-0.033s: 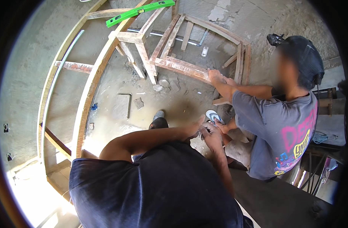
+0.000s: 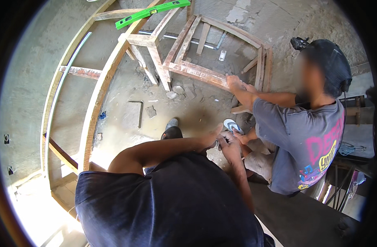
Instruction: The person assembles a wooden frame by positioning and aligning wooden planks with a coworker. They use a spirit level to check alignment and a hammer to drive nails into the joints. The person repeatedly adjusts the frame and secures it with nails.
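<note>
In front of my body my two hands are together. My left hand (image 2: 212, 136) reaches across from the left, its thumb side up and its fingers largely hidden behind my right hand. My right hand (image 2: 230, 146) has its fingers curled in a pinch against the left one. Something small and dark seems to be between them, too small to name. Beyond, a co-worker's hands (image 2: 237, 83) rest on a wooden frame (image 2: 200, 74) of pale, stained beams.
A green spirit level (image 2: 152, 14) lies across a long wooden beam (image 2: 98, 94) at the left. Squatting close on my right is a co-worker (image 2: 299, 127) in a grey shirt. A square tile (image 2: 134, 114) and a broken piece (image 2: 151, 111) lie on the floor.
</note>
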